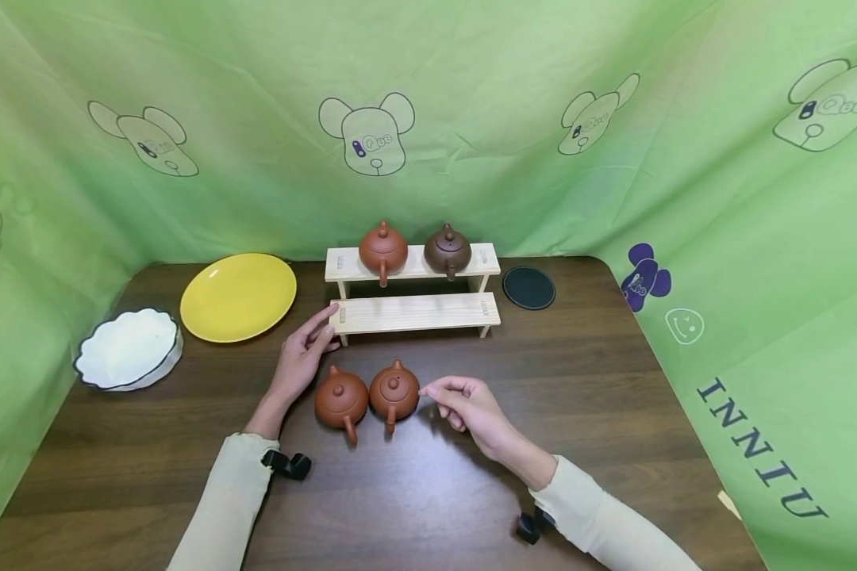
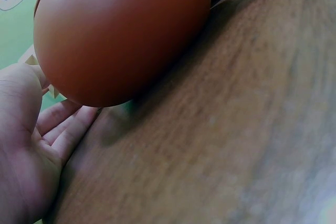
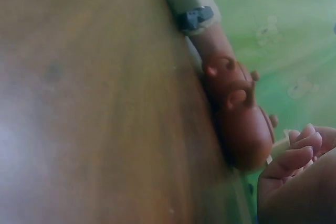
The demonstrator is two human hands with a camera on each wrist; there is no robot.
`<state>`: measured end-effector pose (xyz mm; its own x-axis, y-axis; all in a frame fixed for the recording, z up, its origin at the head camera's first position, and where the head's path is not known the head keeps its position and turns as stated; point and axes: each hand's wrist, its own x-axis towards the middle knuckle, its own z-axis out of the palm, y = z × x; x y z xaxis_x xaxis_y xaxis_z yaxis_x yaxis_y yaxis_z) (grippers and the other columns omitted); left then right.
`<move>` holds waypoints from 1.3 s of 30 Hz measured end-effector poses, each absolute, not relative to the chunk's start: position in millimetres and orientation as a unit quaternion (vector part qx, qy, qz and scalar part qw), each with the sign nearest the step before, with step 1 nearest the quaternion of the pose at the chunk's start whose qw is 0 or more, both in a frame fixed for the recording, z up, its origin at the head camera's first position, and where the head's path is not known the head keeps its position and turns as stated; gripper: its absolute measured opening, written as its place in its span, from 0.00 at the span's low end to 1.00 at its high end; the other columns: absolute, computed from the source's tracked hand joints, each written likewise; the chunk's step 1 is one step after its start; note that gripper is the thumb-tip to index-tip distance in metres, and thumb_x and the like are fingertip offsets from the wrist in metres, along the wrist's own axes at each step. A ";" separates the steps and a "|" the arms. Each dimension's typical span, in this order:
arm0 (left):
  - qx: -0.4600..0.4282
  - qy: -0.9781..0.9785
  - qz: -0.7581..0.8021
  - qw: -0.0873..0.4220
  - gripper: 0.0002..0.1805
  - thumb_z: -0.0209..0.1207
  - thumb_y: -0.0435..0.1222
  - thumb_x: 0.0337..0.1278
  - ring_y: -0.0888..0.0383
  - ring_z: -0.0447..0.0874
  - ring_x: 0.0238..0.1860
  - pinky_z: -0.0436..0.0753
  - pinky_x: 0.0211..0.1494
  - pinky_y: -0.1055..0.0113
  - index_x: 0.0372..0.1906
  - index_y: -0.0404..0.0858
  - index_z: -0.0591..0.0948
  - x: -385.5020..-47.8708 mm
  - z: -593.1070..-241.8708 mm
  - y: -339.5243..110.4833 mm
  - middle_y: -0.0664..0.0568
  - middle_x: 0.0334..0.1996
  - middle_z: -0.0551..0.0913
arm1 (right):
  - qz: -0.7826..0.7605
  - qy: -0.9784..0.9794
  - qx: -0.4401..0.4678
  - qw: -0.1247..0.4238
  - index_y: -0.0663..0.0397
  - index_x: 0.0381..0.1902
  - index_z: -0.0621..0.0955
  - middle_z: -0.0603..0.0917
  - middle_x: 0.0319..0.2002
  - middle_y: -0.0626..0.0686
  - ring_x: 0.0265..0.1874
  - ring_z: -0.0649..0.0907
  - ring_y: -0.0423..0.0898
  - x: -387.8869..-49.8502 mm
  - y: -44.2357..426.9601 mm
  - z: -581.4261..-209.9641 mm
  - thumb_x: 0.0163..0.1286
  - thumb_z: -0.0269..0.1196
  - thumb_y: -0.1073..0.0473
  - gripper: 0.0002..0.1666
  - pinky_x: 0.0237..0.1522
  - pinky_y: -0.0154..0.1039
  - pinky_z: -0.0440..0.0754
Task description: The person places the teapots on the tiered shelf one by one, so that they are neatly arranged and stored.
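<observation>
At the left end of the wooden stand's lower tier [image 1: 414, 314], my left hand [image 1: 301, 361] touches the wood with its fingers extended. Beside a red-brown teapot [image 1: 394, 392], my right hand [image 1: 474, 408] has its thumb and index tips together and the other fingers curled, with nothing visible in it. Another red-brown teapot [image 1: 339, 400] stands immediately left of that one. In the left wrist view a teapot body [image 2: 121, 40] partly hides my left hand [image 2: 31, 140]. The right wrist view shows both teapots near my curled right hand [image 3: 299, 177].
On the stand's upper tier [image 1: 416, 263] are a red-brown teapot [image 1: 382, 249] and a dark brown teapot [image 1: 447, 250]. A yellow plate [image 1: 239, 297] and a white scalloped dish [image 1: 128, 349] lie to the left. A black round coaster [image 1: 529, 288] lies right of the stand.
</observation>
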<state>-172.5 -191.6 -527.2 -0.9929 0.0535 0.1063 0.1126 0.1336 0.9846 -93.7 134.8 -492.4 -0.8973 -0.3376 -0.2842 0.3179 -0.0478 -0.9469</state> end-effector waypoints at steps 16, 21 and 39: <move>-0.060 -0.753 -0.654 0.025 0.25 0.56 0.35 0.89 0.76 0.88 0.51 0.92 0.59 0.74 0.82 0.38 0.76 -171.8 -526.3 -191.6 0.42 0.81 0.74 | -0.706 0.631 -0.048 0.317 0.75 0.62 0.85 0.83 0.25 0.45 0.18 0.73 0.33 -70.7 121.0 -502.9 0.83 0.65 0.62 0.20 0.18 0.22 0.69; -0.061 -0.755 -0.653 0.023 0.25 0.57 0.38 0.89 0.73 0.89 0.52 0.92 0.59 0.71 0.82 0.42 0.77 -175.7 -532.7 -194.7 0.45 0.80 0.75 | -0.714 0.612 -0.035 0.339 0.73 0.67 0.84 0.86 0.26 0.45 0.19 0.75 0.33 -66.8 117.0 -502.8 0.82 0.64 0.64 0.22 0.18 0.22 0.71; -0.052 -0.760 -0.647 0.022 0.25 0.56 0.36 0.89 0.72 0.90 0.50 0.91 0.59 0.74 0.82 0.39 0.76 -172.4 -527.1 -192.6 0.41 0.79 0.75 | -0.754 0.524 0.038 0.395 0.56 0.56 0.88 0.87 0.30 0.44 0.21 0.74 0.31 -65.1 110.5 -500.0 0.83 0.61 0.66 0.12 0.23 0.21 0.69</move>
<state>-172.4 -192.6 -527.1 -0.9936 0.0504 0.1009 0.1076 0.1564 0.9818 -65.1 110.5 -500.0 -0.6855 -0.5551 -0.4711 0.6354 -0.1401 -0.7593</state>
